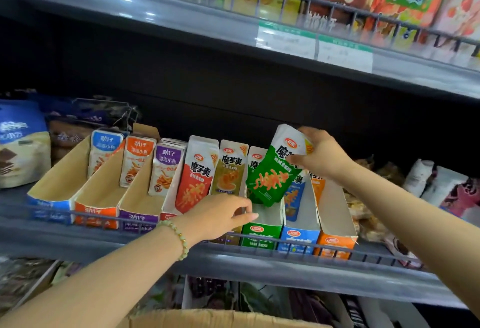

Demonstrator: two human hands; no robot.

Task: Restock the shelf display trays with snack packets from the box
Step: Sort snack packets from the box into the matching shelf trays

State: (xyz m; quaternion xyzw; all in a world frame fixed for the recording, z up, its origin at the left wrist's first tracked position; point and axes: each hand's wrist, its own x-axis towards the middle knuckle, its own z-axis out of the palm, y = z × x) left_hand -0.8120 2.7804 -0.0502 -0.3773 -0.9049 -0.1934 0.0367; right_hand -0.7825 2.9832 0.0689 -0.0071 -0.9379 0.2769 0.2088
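My right hand (318, 155) grips a stack of green snack packets (272, 174) by their top, tilted, with their lower end inside the green display tray (262, 234). My left hand (220, 214), a bead bracelet on its wrist, rests with loosely bent fingers on the front of the olive tray, beside the green one. Red (194, 174) and olive (230, 169) packets stand upright in the neighbouring trays on the left. A blue tray (298, 236) and an orange tray (336, 242) stand on the right. The cardboard box (220, 318) shows its rim at the bottom edge.
Three more trays, blue (49, 203), orange (96, 213) and purple (137, 218), hold a few fish-snack packets on the left. A wire rail (285, 240) runs along the shelf front. The upper shelf (233, 29) with price tags hangs overhead. Loose bagged snacks lie at the far right.
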